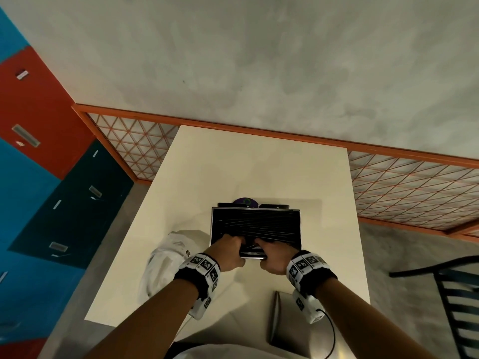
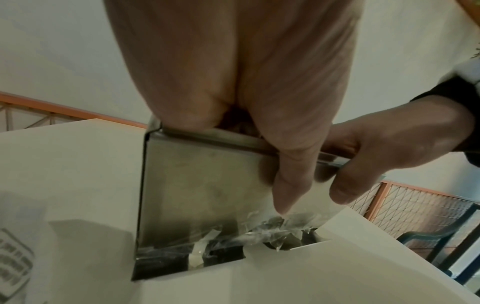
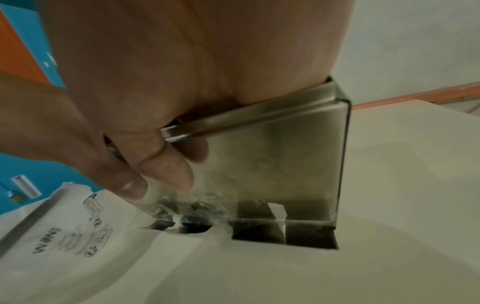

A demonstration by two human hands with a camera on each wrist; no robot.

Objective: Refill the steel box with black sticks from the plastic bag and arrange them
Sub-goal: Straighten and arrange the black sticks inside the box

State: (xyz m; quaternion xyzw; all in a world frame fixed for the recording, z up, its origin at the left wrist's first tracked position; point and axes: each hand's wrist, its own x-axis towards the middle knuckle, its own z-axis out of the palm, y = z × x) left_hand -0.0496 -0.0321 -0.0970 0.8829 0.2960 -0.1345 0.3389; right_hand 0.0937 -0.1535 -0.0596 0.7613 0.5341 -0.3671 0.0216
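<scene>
The steel box (image 1: 301, 229) stands on the cream table (image 1: 233, 164), full of black sticks (image 1: 256, 224) lying mostly crosswise. Both hands hold its near wall. My left hand (image 1: 229, 248) has its fingers curled over the rim into the box and its thumb (image 2: 288, 185) pressed on the outer wall (image 2: 202, 185). My right hand (image 1: 272, 251) grips the same wall (image 3: 285, 154) beside it, thumb (image 3: 168, 164) outside. The fingertips inside are hidden. The white plastic bag (image 1: 166, 257) lies left of the box.
A flat steel lid (image 1: 287, 325) lies on the table's near right part. A purple object (image 1: 246, 201) peeks out behind the box. Crumpled clear tape (image 2: 272, 226) clings to the box's base. A dark chair (image 1: 453, 294) stands to the right, an orange mesh railing (image 1: 414, 182) behind.
</scene>
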